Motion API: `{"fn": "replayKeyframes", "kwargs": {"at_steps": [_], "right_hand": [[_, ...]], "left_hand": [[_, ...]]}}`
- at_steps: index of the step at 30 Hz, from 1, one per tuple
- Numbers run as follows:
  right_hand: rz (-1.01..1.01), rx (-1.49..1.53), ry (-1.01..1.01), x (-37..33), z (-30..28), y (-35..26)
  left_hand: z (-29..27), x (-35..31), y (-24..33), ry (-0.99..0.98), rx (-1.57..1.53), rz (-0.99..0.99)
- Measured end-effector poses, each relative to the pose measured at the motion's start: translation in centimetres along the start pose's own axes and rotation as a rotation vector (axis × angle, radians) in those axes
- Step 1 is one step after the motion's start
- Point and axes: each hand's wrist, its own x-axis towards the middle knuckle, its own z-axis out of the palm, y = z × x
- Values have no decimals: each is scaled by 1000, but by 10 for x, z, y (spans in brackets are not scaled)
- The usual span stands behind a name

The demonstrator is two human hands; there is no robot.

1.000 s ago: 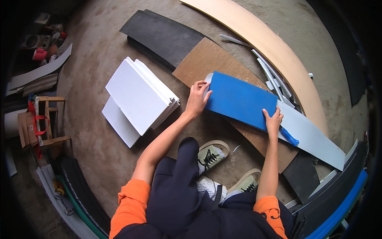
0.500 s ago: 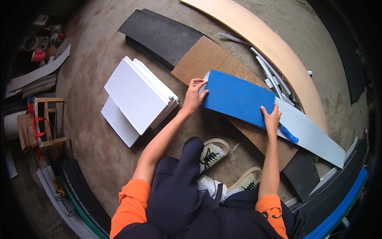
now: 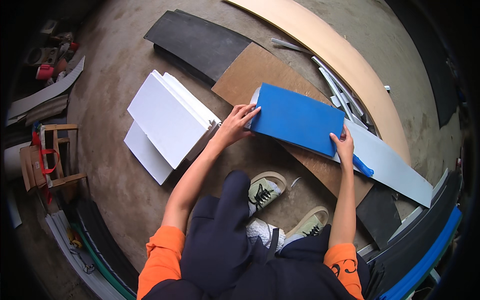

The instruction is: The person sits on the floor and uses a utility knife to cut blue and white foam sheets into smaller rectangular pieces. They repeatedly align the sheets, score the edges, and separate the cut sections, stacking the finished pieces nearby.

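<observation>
A flat blue rectangular panel (image 3: 298, 119) lies over a long pale grey strip (image 3: 392, 162) and a brown board (image 3: 250, 74). My left hand (image 3: 234, 125) holds its left edge, with fingertips on the top face. On the right edge, my right hand (image 3: 343, 146) grips with the thumb on top; its other fingers are partly hidden. Beside that hand, a blue handle (image 3: 362, 166) sticks out on the pale strip; what it belongs to is hidden.
A stack of white panels (image 3: 167, 120) stands on the floor at left. Beyond lie black sheets (image 3: 200, 42), a long tan board (image 3: 330, 42) and narrow white offcuts (image 3: 340, 92). A small wooden stool (image 3: 61, 155) is far left; black and blue sheets (image 3: 425, 265) lie near right.
My left hand has slid slightly down and left along the panel's left edge, its fingers reaching further onto the top. The panel stays nearly in place; the whole view has shifted slightly.
</observation>
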Motion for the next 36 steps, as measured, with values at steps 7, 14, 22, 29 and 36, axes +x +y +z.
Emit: {"fn": "replayKeyframes", "kwargs": {"at_steps": [7,14,22,29,36], "right_hand": [[39,182,-56,-9,-10,-14],[68,207,-101,-8,-19,-16],[47,185,-122,-12,-23,-17],[45,166,-117,-13,-22,-17],[12,148,-159,-12,-25,-15]], "left_hand": [[3,1,-4,28,-39,-8],[7,4,-7,36,-61,-21],[8,5,-3,34,-82,-77],[5,8,-1,32,-62,-55],[7,8,1,36,-47,-62]]}}
